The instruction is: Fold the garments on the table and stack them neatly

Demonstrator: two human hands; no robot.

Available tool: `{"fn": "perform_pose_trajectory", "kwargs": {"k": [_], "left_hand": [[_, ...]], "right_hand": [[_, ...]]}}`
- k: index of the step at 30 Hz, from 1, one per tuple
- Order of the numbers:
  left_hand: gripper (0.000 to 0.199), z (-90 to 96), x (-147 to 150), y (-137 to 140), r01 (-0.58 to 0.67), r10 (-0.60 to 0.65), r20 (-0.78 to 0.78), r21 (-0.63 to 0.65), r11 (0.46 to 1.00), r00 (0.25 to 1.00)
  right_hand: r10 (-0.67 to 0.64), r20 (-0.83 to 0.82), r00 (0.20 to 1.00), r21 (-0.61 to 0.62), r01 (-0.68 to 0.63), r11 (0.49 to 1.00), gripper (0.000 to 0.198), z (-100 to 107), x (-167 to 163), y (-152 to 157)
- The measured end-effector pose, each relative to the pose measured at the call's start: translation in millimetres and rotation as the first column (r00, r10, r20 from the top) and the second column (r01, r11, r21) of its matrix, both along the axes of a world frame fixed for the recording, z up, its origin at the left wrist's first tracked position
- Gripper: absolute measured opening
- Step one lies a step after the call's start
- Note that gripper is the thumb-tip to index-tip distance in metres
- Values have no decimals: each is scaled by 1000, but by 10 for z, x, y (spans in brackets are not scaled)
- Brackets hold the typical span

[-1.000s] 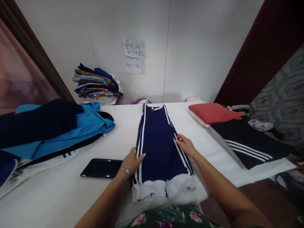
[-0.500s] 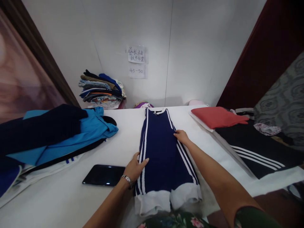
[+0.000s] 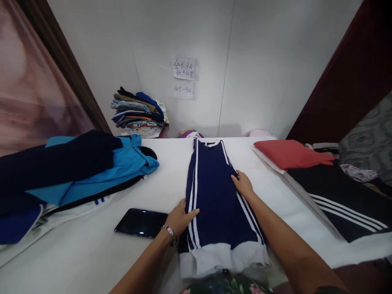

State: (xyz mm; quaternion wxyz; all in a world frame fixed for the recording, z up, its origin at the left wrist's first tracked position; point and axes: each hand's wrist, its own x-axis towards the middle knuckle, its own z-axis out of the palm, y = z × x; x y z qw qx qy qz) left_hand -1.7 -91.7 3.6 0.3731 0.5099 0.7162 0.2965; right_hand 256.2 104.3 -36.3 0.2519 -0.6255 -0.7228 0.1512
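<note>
A navy top (image 3: 216,196) with white side stripes and a wide white hem lies on the white table (image 3: 92,261), its neckline at the far end and its hem towards me. My left hand (image 3: 181,216) grips the left edge, thumb over the stripes and fingers partly hidden at the side. Higher up, my right hand (image 3: 243,184) pinches the right edge between thumb and fingers. A black phone (image 3: 139,222) rests on the table just left of my left wrist.
Blue and dark clothes (image 3: 128,157) are heaped on the left. A folded clothing stack (image 3: 139,112) stands at the back by the wall. To the right lie a folded red garment (image 3: 290,153) and black clothing with white stripes (image 3: 339,192).
The view has swung slightly, so everything sits further right. At the hem, the gap between the two white parts has narrowed. Both hands keep their holds on the navy top.
</note>
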Motion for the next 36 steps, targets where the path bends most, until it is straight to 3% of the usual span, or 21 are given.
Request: {"fn": "perform_pose_trajectory", "kwargs": {"k": [5,8,10,13,15,17,21,25,27,29,32,36], "left_hand": [[61,21,-4,-31,58,-56,98,-19,998,994],[62,45,27,-55,34,-31,114,-25,999,993],[63,65,68,-72,31,-29,193,-6,999,981],[67,79,159,-104,41,-49,439,26,999,897],[74,57,224,-125,38,-51,586,35,999,809],[84,6,272,-143,7,-27,659,33,999,752],[89,-102,302,-200,-79,48,642,21,997,765],[73,-47,268,-357,-55,-3,496,102,993,868],[60,33,193,-479,-30,-7,290,125,992,957],[50,114,43,-615,-37,37,9,132,991,999],[52,189,-329,-801,24,40,-327,191,981,944],[91,204,-856,-922,199,-125,-528,84,976,840]], "right_hand": [[-23,-76,997,-94,16,995,65,32,129,-316],[-60,-227,972,-206,12,978,72,81,217,-489],[-102,-431,896,-319,-46,946,78,123,254,-588],[-218,-678,702,-470,-186,863,88,187,283,-691],[-266,-721,640,-515,-237,824,91,219,293,-720],[-279,-721,634,-535,-254,806,92,237,300,-725],[-287,-712,641,-547,-250,799,94,254,324,-710],[-270,-722,637,-510,-226,830,94,281,393,-690],[-258,-733,629,-480,-211,851,92,289,434,-678],[-253,-741,622,-476,-220,851,90,284,463,-668],[-260,-723,640,-509,-238,827,89,253,472,-665],[-245,-714,657,-513,-252,821,86,212,446,-673]]}}
